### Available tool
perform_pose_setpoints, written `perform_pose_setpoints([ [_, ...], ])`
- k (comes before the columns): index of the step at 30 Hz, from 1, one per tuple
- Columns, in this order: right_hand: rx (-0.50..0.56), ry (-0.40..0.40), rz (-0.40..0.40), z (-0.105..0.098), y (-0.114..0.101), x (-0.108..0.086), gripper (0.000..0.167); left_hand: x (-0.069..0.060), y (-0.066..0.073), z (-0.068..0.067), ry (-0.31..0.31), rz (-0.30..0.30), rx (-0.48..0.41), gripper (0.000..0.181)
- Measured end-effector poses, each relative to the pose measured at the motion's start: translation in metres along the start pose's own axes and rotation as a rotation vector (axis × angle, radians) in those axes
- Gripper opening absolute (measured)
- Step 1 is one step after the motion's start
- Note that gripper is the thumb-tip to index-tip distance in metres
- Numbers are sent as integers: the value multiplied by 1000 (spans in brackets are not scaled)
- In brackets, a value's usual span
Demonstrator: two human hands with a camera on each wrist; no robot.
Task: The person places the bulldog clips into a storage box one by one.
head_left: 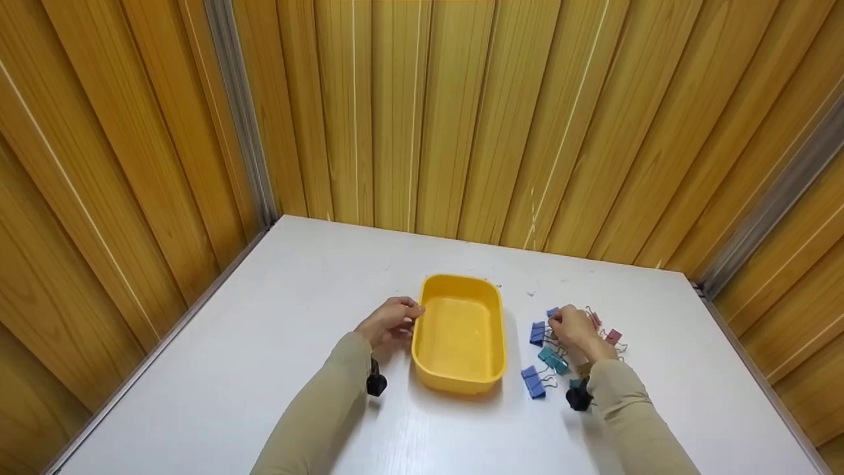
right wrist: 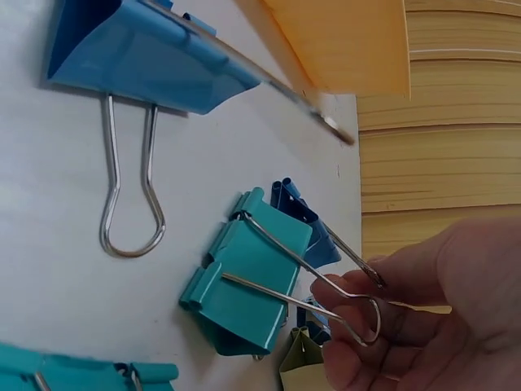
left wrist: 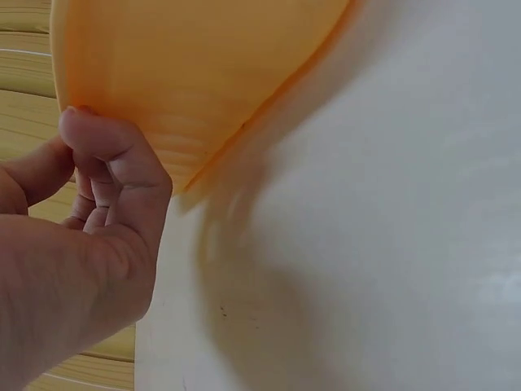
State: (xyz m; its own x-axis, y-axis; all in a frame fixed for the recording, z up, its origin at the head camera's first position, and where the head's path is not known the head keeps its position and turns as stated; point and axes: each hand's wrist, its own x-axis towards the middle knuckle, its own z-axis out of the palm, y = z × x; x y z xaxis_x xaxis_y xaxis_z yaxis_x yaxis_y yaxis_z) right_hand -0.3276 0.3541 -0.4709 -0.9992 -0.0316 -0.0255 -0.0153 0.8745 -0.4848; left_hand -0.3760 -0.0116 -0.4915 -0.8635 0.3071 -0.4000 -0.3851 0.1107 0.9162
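A yellow basin [head_left: 458, 336] stands on the white table. The left hand [head_left: 390, 320] pinches its left rim; in the left wrist view fingertips of that hand [left wrist: 106, 195] meet the edge of the basin wall [left wrist: 203, 65]. Among binder clips right of the basin is the right hand [head_left: 580, 330], its thumb and curled fingers around the wire handle of a dark blue clip [right wrist: 303, 216]. In the right wrist view that hand [right wrist: 423, 309] is also beside the handles of a teal clip [right wrist: 256, 273]; whether it touches them I cannot tell.
Blue clips [head_left: 534, 382] lie between the basin and the right forearm, with a teal one [head_left: 552, 360] close by. Red clips [head_left: 613, 337] lie right of the right hand. Wood-patterned walls [head_left: 435, 119] enclose the table [head_left: 264, 330] at the back and sides.
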Motion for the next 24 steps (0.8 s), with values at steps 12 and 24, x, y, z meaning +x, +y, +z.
perform_pose_setpoints([
  [12, 164, -5, 120, 1, 1, -1, 19, 1, -1, 0, -41, 19, -24, 9],
  [24, 230, 50, 152, -11, -14, -1, 22, -1, -2, -1, -38, 3, -50, 14],
])
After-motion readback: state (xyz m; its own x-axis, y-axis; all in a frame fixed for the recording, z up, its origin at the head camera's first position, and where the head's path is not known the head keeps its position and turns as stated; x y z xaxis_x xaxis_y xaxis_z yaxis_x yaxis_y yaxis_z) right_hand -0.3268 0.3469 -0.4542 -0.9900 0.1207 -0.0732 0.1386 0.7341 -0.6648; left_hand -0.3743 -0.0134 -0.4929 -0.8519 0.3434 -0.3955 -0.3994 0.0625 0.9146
